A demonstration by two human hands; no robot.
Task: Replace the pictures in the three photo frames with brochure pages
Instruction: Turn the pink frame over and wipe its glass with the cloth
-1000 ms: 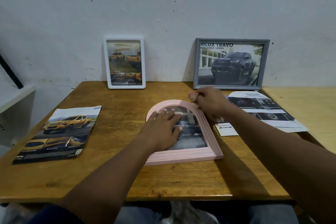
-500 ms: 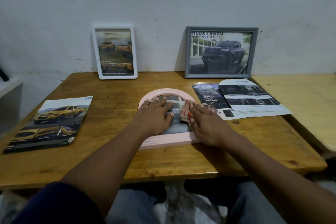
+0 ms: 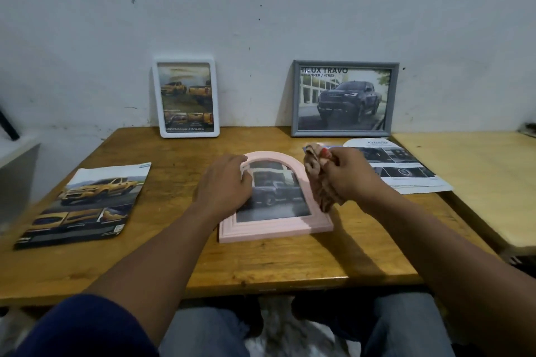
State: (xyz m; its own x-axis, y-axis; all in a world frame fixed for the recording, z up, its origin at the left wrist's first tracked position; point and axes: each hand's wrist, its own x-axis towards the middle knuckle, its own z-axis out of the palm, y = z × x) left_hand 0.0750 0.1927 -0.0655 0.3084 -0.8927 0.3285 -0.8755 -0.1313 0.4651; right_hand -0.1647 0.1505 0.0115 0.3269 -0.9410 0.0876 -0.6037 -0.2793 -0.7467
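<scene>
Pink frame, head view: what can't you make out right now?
Head view only:
- Pink frame: its left side and part of the picture lie under the left hand.
- Crumpled pinkish thing gripped by the right hand: blurred, cloth or paper unclear; it hides the frame's right edge.
- White frame: the page's small print is too small to read.

Left hand (image 3: 224, 182) lies flat; right hand (image 3: 349, 178) clenched.
</scene>
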